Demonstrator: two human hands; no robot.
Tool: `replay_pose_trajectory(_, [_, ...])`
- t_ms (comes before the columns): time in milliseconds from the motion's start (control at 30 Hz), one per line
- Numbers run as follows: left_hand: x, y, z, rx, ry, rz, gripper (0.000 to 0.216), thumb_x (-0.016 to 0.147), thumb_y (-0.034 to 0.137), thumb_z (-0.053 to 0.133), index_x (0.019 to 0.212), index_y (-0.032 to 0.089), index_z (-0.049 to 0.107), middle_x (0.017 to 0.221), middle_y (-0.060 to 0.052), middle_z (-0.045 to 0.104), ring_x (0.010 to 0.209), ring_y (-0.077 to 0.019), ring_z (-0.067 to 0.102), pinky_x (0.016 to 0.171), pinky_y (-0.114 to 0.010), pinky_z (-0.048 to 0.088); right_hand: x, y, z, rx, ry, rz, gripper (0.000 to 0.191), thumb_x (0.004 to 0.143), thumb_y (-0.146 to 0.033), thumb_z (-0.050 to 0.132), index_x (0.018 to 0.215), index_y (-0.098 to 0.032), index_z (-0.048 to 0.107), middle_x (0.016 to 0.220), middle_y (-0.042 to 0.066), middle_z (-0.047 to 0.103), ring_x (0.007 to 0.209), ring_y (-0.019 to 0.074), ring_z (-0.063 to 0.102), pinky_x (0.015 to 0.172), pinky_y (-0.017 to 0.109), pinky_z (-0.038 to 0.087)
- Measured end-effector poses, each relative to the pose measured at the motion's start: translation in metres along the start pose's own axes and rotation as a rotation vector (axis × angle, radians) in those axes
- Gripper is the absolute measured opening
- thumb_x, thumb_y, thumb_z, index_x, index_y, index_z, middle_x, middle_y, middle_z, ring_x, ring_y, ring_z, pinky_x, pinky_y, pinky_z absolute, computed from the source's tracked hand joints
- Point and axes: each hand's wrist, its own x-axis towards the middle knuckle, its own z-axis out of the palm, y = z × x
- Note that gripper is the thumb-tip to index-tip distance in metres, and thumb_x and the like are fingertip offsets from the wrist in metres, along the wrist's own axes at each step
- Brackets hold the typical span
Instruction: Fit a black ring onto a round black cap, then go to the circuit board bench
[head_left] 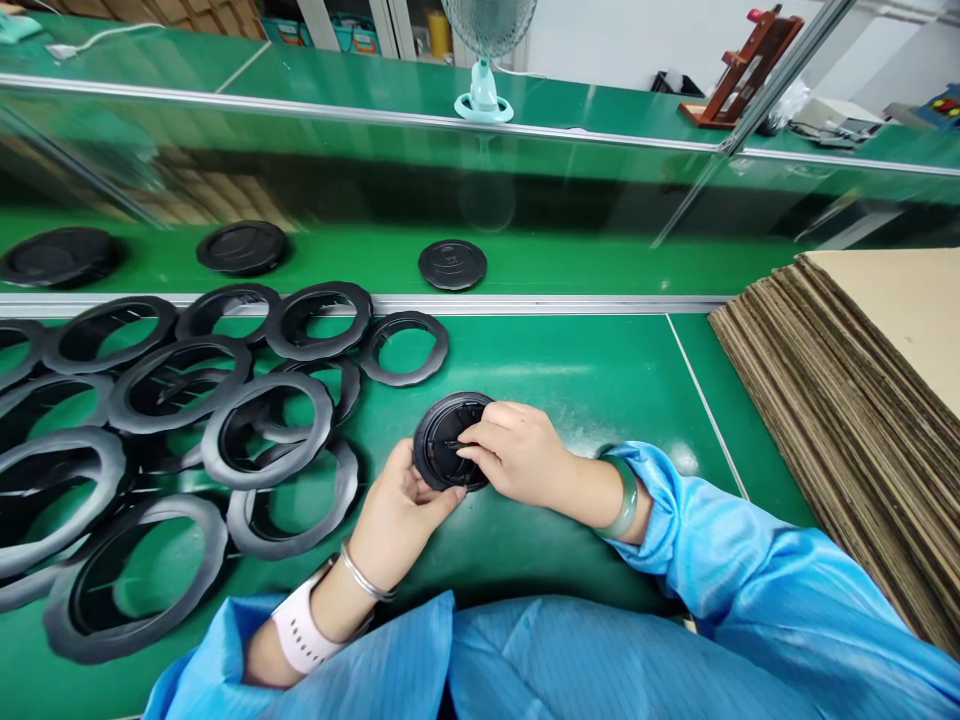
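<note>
The right hand point(521, 450) hides part of the disc point(433, 445); the far fan point(489, 35) and right cardboard point(840, 400) are cut off.

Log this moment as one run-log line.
left hand: holding black disc; right hand: at its recessed face; left side: black rings; right side: cardboard stack

Passage between rings point(211, 440) and cardboard point(832, 430)

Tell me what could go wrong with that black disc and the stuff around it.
The left hand holds the black disc by its edge, so it might slip or turn under the right hand's fingers. The loose black rings overlap beside the left hand; a bump could shift them.
</note>
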Motion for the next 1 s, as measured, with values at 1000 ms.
replay_pose_trajectory(1000, [-0.001, -0.012, -0.005, 0.1, 0.045, 0.106, 0.079, 0.071, 0.04, 0.084, 0.131, 0.021, 0.037, 0.133, -0.015, 0.056, 0.117, -0.0322, 0.061, 0.087, -0.042, 0.059, 0.01, 0.01, 0.017, 0.539, 0.168, 0.465, 0.016, 0.088, -0.003, 0.071, 0.094, -0.015, 0.062, 0.093, 0.001, 0.056, 0.091, 0.0203, 0.055, 0.083, 0.032, 0.045])
